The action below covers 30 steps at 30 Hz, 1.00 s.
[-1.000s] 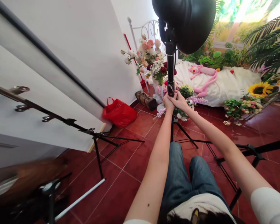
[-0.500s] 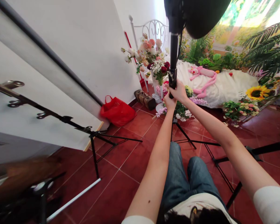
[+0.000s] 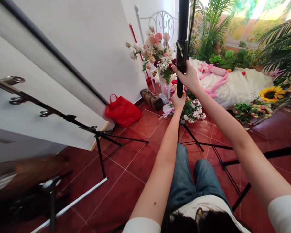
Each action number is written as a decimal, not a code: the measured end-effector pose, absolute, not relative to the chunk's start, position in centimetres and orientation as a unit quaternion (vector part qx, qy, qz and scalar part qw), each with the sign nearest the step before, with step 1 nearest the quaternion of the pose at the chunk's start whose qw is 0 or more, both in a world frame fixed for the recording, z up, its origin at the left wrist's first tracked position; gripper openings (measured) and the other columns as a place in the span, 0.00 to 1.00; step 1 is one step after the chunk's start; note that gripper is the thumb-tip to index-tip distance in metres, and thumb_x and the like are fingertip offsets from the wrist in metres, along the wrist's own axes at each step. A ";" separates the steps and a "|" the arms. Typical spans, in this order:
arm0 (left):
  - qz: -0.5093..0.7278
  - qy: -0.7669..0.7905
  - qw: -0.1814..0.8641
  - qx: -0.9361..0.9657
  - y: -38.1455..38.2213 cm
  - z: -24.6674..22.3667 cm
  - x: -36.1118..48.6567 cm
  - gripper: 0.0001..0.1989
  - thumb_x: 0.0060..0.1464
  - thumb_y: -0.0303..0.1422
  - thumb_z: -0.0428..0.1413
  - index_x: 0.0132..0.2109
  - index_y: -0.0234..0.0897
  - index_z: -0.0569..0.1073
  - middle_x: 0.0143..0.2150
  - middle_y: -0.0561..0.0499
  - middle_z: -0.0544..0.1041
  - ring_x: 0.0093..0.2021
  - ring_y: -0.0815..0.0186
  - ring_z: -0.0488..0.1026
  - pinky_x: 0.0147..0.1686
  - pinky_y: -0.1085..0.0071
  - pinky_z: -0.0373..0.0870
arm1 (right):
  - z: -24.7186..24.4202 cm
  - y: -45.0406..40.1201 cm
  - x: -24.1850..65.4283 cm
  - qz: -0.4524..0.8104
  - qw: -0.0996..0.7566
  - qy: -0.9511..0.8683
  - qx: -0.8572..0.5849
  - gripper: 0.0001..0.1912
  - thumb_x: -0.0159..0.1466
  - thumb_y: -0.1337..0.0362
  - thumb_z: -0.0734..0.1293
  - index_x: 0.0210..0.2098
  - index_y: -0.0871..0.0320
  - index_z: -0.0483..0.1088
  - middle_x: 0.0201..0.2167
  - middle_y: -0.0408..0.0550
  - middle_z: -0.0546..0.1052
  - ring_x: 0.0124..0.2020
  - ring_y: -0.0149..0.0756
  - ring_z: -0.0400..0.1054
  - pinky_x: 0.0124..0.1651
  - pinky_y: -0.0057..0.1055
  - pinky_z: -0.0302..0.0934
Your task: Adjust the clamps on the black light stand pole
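A black light stand rises upright in front of me, its collar with a small clamp at about the middle of the view. My left hand is closed around the lower pole, just under the collar section. Higher up, my right hand wraps the collar from the right, its thumb reaching across the near side; the fingers behind the pole are partly hidden. A thin cable runs down beside the upper tube. The stand's legs spread on the floor ahead of my knees.
A red bag lies by the wall. Another stand with clamps is at the left, near a white rod. Flowers, a white-draped bed with a pink plush toy and more stand legs surround the pole.
My right hand has moved up the pole, apart from the left. The collar has risen with it, and the dark lamp head at the top has left the view.
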<state>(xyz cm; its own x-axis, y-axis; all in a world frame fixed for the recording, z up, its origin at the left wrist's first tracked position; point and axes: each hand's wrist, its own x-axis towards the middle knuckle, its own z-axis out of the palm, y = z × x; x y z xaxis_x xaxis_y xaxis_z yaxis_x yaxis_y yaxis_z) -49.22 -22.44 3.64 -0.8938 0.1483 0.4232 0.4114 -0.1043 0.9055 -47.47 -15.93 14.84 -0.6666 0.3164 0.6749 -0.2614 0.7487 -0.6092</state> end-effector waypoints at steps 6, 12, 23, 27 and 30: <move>-0.709 -0.666 0.085 -0.215 -22.6 3.8 -49.2 0.10 0.55 0.39 0.61 0.38 0.37 0.78 0.35 0.46 0.81 0.42 0.58 0.79 0.44 0.67 0.73 | 10.7 -15.4 -42.2 0.448 0.342 -0.826 -0.029 0.21 0.65 0.42 0.66 0.45 0.53 0.69 0.40 0.47 0.78 0.50 0.41 0.71 0.56 0.39 0.65; -0.697 -0.679 0.097 -0.207 -22.7 3.6 -49.3 0.09 0.55 0.39 0.60 0.32 0.37 0.76 0.28 0.48 0.78 0.36 0.60 0.78 0.39 0.69 0.72 | 6.3 -14.9 -40.3 0.524 0.270 -0.803 -0.088 0.12 0.66 0.50 0.67 0.38 0.51 0.70 0.37 0.45 0.78 0.49 0.43 0.72 0.60 0.39 0.61; -0.688 -0.687 0.096 -0.212 -22.7 3.6 -49.4 0.09 0.56 0.38 0.59 0.32 0.37 0.76 0.29 0.48 0.79 0.34 0.62 0.77 0.38 0.70 0.71 | 4.5 -15.0 -44.0 0.520 0.300 -0.792 -0.113 0.14 0.67 0.49 0.63 0.33 0.51 0.68 0.36 0.45 0.75 0.46 0.41 0.70 0.62 0.38 0.60; -0.690 -0.689 0.082 -0.206 -22.8 3.7 -49.3 0.08 0.56 0.37 0.60 0.34 0.36 0.77 0.31 0.47 0.80 0.36 0.60 0.78 0.40 0.69 0.72 | 3.8 -14.3 -45.4 0.563 0.312 -0.758 -0.106 0.13 0.66 0.51 0.63 0.37 0.52 0.71 0.40 0.45 0.77 0.48 0.38 0.70 0.60 0.36 0.63; -0.684 -0.693 0.074 -0.213 -22.9 3.8 -49.3 0.08 0.55 0.37 0.61 0.36 0.36 0.77 0.33 0.46 0.81 0.37 0.60 0.78 0.41 0.68 0.72 | 3.0 -13.8 -46.4 0.638 0.286 -0.703 -0.129 0.16 0.63 0.50 0.67 0.44 0.52 0.72 0.39 0.43 0.77 0.44 0.35 0.71 0.47 0.32 0.69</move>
<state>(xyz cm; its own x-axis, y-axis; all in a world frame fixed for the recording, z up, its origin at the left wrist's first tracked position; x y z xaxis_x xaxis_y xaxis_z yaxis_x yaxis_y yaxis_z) -49.30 -22.86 3.84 -0.8983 0.1935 0.3945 0.3970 -0.0277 0.9174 -46.36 -13.83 3.04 -0.8034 0.5464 0.2366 -0.1825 0.1522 -0.9713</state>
